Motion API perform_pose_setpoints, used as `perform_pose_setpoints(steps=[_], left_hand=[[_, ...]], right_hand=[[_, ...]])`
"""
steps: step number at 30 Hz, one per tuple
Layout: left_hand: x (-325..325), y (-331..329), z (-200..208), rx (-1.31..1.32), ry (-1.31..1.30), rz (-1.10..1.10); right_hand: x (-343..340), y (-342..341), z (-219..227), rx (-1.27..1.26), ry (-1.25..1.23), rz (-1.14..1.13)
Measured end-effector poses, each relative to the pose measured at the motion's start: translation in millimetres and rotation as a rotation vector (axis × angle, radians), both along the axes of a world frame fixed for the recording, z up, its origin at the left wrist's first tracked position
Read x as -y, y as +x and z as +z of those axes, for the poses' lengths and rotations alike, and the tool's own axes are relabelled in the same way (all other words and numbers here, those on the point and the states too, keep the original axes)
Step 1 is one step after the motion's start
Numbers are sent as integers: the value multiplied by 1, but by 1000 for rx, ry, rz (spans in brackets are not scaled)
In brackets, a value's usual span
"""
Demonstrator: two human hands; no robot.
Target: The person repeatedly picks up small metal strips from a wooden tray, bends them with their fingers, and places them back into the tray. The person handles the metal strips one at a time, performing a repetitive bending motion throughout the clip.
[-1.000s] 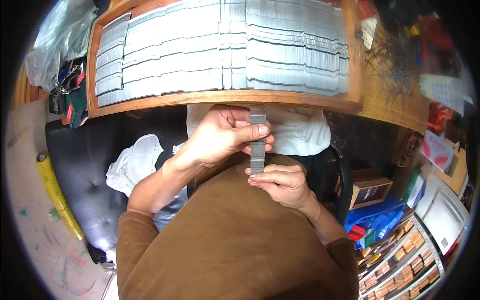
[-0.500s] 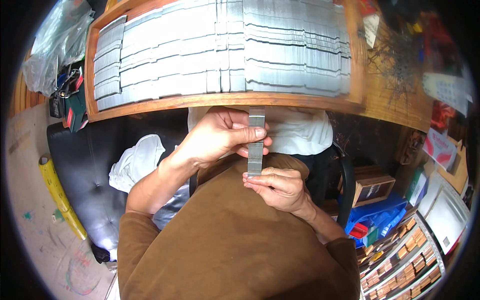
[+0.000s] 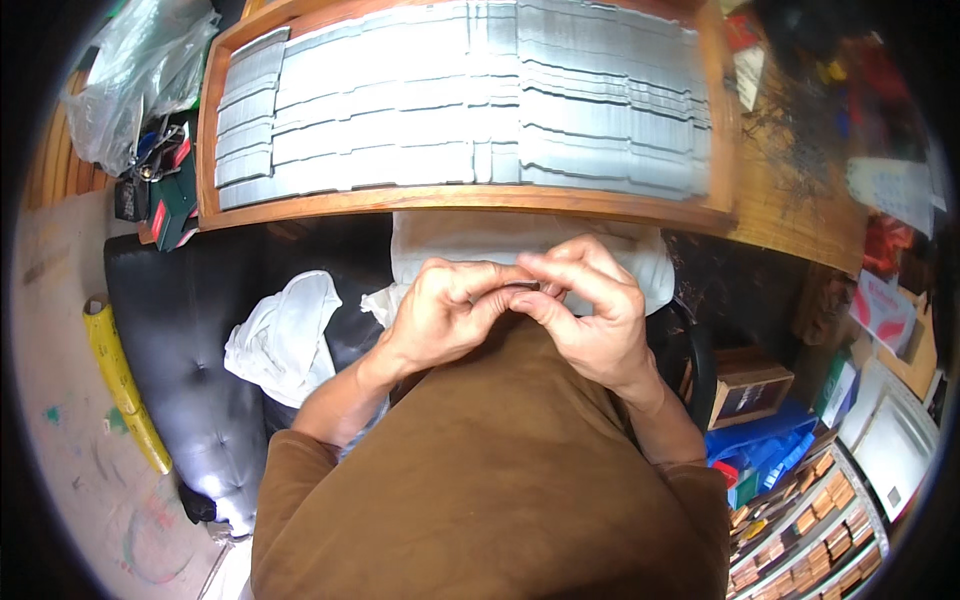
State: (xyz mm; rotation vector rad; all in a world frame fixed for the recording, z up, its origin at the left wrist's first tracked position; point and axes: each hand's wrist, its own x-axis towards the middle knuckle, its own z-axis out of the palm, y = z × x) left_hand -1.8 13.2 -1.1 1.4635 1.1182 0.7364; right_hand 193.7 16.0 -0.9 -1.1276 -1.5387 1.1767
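Observation:
My left hand (image 3: 447, 312) and my right hand (image 3: 603, 310) meet in front of my chest, fingertips touching. Between their thumbs and fingers they pinch the row of thin grey metal pieces (image 3: 524, 286), of which only a dark narrow edge shows; the fingers cover the rest. Just beyond the hands stands a shallow wooden tray (image 3: 470, 200) packed with rows of similar thin silvery metal pieces (image 3: 390, 120).
A white cloth (image 3: 440, 240) lies beyond my hands, another crumpled white cloth (image 3: 285, 335) on the black padded seat (image 3: 165, 330). At left are a clear plastic bag (image 3: 135, 90) and a yellow roll (image 3: 125, 385); at right, a wooden box (image 3: 745, 385) and a blue bag (image 3: 765, 450).
The row of metal pieces, upright and plainly visible before, is now mostly hidden by my fingers. My right hand has risen from its lower end to meet the left. The view has shifted slightly.

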Motion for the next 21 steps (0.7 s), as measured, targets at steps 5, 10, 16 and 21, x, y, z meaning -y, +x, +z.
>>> perform_pose_setpoints(steps=[5, 10, 16, 21], left_hand=[[18, -9, -8, -23, 78, 42], [23, -7, -16, 41, 97, 111], [22, -9, -12, 20, 57, 81], [19, -9, -6, -3, 21, 64]], right_hand=[[-1, -13, -10, -67, 29, 133], [-1, -14, -13, -77, -44, 180], [0, -15, -14, -110, -21, 162], [0, -15, -12, -67, 41, 142]])
